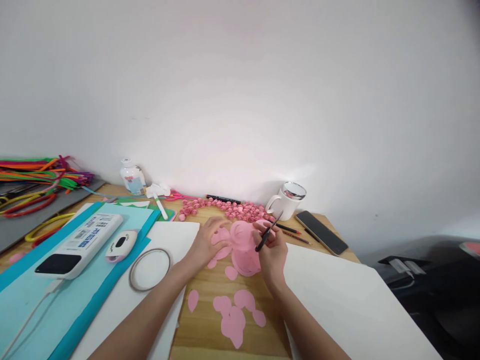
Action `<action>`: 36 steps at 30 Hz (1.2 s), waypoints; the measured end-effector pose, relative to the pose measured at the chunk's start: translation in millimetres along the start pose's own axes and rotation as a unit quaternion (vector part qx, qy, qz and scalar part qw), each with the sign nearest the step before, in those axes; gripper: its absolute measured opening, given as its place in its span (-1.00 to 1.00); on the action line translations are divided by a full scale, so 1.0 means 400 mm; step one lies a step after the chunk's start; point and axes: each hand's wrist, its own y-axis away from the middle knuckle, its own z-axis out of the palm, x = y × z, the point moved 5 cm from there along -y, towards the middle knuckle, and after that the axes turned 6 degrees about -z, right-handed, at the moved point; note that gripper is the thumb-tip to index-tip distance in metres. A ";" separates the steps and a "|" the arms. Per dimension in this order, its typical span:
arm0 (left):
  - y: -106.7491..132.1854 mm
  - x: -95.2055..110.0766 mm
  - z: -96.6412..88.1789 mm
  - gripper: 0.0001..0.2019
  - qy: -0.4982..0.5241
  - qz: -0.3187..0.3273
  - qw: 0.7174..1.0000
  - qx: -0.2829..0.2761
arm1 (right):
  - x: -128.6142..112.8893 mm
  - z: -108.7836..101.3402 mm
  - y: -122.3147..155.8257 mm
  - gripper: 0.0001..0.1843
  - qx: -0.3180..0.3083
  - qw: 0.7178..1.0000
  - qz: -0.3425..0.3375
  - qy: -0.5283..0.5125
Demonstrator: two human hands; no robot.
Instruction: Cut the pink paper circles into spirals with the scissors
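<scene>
My left hand (206, 243) lies at the left side of the pink paper pieces, thumb and fingers apart, with its fingertips over a round pink piece (222, 252). My right hand (273, 254) is closed around a black-handled tool with a narrow grey blade (264, 239), which points up and to the right. The tool's exact kind is hard to make out. Between the hands is a large rounded pink paper sheet (245, 262) with faint curved lines. Nearer to me, several loose pink cutouts (233, 326) lie on the wooden table (202, 335).
Many small rolled pink paper pieces (247, 211) line the wall. A white mug (287, 202) and a phone (321, 232) stand and lie at right. White sheets (348, 295) flank the work area. Left are a white device with a cable (80, 245), a tape ring (132, 272) and pipe cleaners (45, 172).
</scene>
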 end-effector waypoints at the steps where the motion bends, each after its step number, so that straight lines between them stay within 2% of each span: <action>1: -0.001 -0.011 -0.001 -0.65 -0.014 -0.018 1.000 0.003 | 0.004 -0.013 -0.009 -0.59 0.021 1.000 -0.003 0.010; 3: -0.002 -0.035 0.007 -0.67 -0.064 -0.044 0.997 -0.024 | 0.017 -0.035 -0.026 -0.58 0.052 0.998 0.001 0.031; 7: 0.002 -0.062 0.028 -0.57 -0.156 -0.047 0.983 -0.086 | 0.028 -0.057 -0.047 -0.58 0.076 0.994 -0.005 0.077; 11: 0.007 -0.061 0.036 -0.62 -0.198 -0.058 0.971 -0.119 | -0.010 -0.059 -0.040 -0.59 0.120 0.986 -0.063 0.095; 13: 0.007 -0.059 0.038 -0.68 -0.213 -0.062 0.967 -0.129 | -0.026 -0.045 -0.032 -0.60 0.103 0.991 -0.068 0.054; 17: 0.006 -0.062 0.041 -0.79 -0.242 -0.061 0.959 -0.135 | -0.016 0.004 -0.016 -0.67 -0.018 0.999 0.013 -0.037; 19: 0.006 -0.062 0.043 -0.82 -0.258 -0.058 0.954 -0.140 | -0.004 0.018 -0.010 -0.70 -0.053 0.996 0.043 -0.063; 25: 0.009 -0.042 0.043 -0.89 -0.292 -0.023 0.945 -0.145 | 0.023 0.040 -0.001 -0.67 -0.095 0.980 0.123 -0.120; 29: 0.014 -0.036 0.047 -0.90 -0.304 -0.002 0.941 -0.147 | 0.024 0.064 0.014 -0.66 -0.138 0.940 0.216 -0.226; 32: 0.017 -0.042 0.048 -0.89 -0.302 0.003 0.943 -0.137 | 0.033 0.068 0.024 -0.66 -0.144 0.913 0.284 -0.256; 36: 0.020 -0.045 0.050 -0.95 -0.308 0.016 0.942 -0.134 | 0.049 0.069 0.030 -0.67 -0.150 0.897 0.317 -0.269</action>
